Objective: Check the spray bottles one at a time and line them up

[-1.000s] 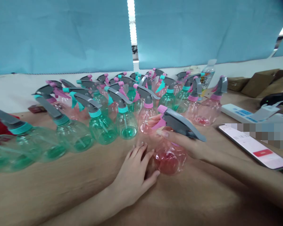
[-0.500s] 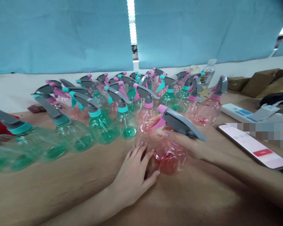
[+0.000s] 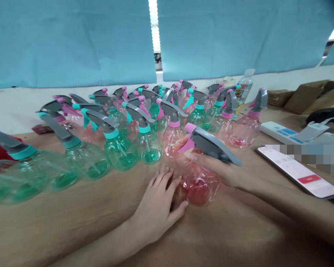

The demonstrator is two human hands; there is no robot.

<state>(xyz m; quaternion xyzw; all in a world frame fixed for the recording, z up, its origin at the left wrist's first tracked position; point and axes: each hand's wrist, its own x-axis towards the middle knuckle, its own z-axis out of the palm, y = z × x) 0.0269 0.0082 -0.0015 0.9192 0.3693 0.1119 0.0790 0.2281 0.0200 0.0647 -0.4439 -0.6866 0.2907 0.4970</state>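
A pink spray bottle (image 3: 199, 189) with a grey and pink trigger head stands in front of me on the wooden table. My right hand (image 3: 211, 163) wraps round its neck, below the grey lever, with the thumb and fingers toward the pink trigger. My left hand (image 3: 163, 202) lies on the tabletop just left of the bottle's base, fingers stretched out and holding nothing. Its thumb and index fingertips are at the bottle's side; whether they touch it I cannot tell. Close beyond my hands stand another pink spray bottle (image 3: 173, 137) and a green spray bottle (image 3: 149, 148).
Several green and pink spray bottles fill the back and left of the table. At the right lie a phone (image 3: 300, 172) and a white power strip (image 3: 281, 131). Behind these are cardboard boxes (image 3: 306, 96) and a clear drink bottle (image 3: 246, 85). A blue curtain (image 3: 72, 40) hangs behind.
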